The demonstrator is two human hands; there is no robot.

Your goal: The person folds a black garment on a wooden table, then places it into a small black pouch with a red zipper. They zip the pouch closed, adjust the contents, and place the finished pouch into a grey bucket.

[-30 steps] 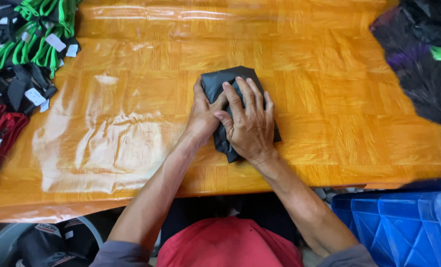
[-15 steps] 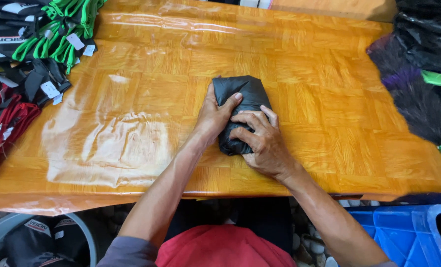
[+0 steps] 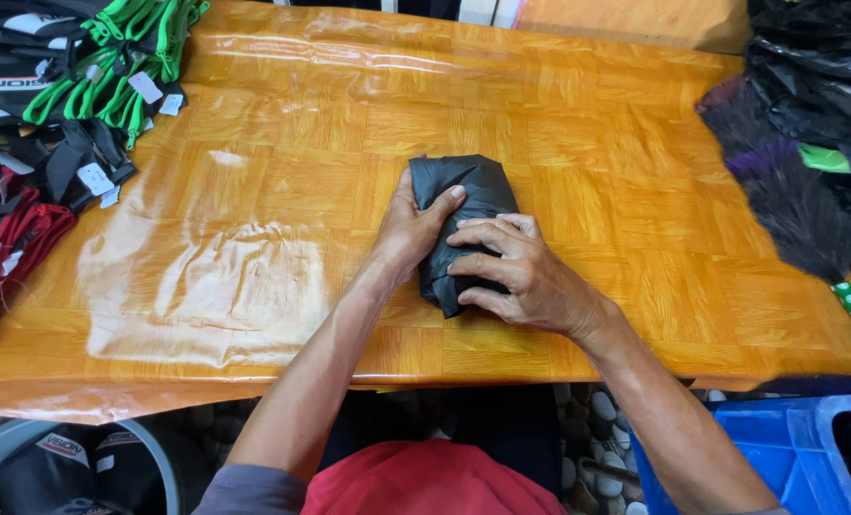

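A folded black garment [image 3: 468, 195] lies as a small bundle on the glossy orange table [image 3: 282, 191]. My left hand [image 3: 411, 229] grips its left side, thumb laid over the top. My right hand [image 3: 521, 272] clasps the bundle's near right part, fingers curled onto the fabric. Both hands squeeze the bundle together near the table's front edge.
Green and black tagged garments [image 3: 111, 67] and red ones [image 3: 6, 238] are piled at the left. Dark and purple clothes [image 3: 797, 162] are heaped at the right. A blue crate [image 3: 778, 448] stands below the table's right corner, and a grey round bin [image 3: 72, 467] sits at lower left.
My right hand slid from flat on top of the bundle to gripping its near right side. My left thumb has come over the top. The bundle looks more tightly packed.
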